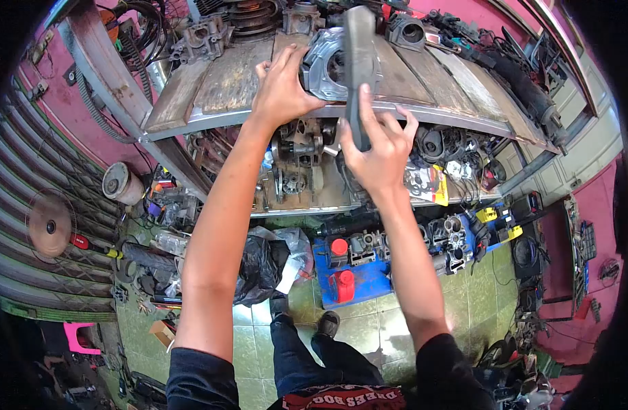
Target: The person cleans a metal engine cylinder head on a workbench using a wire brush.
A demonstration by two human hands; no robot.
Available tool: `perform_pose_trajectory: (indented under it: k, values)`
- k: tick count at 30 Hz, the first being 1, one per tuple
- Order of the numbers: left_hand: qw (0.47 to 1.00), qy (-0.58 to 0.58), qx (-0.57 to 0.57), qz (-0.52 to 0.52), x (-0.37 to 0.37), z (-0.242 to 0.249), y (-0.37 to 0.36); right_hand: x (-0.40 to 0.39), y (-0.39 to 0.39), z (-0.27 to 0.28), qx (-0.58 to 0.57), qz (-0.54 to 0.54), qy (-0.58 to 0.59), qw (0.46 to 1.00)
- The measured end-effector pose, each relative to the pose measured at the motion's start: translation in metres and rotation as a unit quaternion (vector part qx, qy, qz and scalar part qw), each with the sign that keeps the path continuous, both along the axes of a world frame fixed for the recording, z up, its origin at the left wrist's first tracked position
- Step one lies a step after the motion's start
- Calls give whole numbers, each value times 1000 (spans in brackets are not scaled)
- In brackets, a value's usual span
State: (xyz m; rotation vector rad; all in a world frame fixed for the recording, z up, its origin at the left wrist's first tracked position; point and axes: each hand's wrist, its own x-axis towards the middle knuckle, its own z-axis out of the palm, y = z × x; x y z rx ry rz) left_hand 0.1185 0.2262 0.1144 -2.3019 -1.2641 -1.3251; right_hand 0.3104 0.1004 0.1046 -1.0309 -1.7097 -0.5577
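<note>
My left hand (281, 87) rests on the left rim of a grey metal engine casing (325, 68), which sits on the top wooden shelf (225, 82). My right hand (379, 147) grips the lower end of a long dark grey bar (359, 65) held upright in front of the casing. The bar's upper end reaches above the casing near the shelf's back. Both arms are stretched forward and up over the shelf's front metal edge.
Other engine parts (204, 37) line the back of the top shelf. A lower shelf (307, 191) holds more engine pieces. On the tiled floor lie a black plastic bag (259, 266), a blue tray with red caps (344, 273) and a fan (51, 225) at the left.
</note>
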Motion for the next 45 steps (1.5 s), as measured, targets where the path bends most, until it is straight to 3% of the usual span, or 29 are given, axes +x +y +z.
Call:
perform_pose_trajectory:
  k: [4,13,16,23,27,31,37,41,42,45]
  values:
    - [1000,-2,-22,-5,1,2,-3,18,-7,-25,-12,21,-120,992]
    - [1000,1,-21,12,1,-3,0,7,7,-21,34,-15,-115,993]
    - [1000,6,-21,12,1,2,-2,26,-11,-49,-18,9,-160,987]
    - [1000,8,-15,2,0,-3,4,16,9,-15,2,24,-142,990]
    - [1000,-7,-23,-11,0,1,-2,27,-17,-39,-48,48,-149,987]
    - [999,-3,-34,-5,4,2,-6,25,-8,-30,-12,9,-142,990]
    - [1000,-3,13,13,3,-4,1,32,-23,-54,-52,29,-148,987]
    - [1000,-3,-4,-7,1,-4,-1,28,-6,-31,34,30,-102,994]
    - [1000,-1,12,-2,1,-4,0,24,-1,-20,12,-2,-104,994]
    - [999,-3,37,2,2,-4,3,27,11,-42,14,14,-104,994]
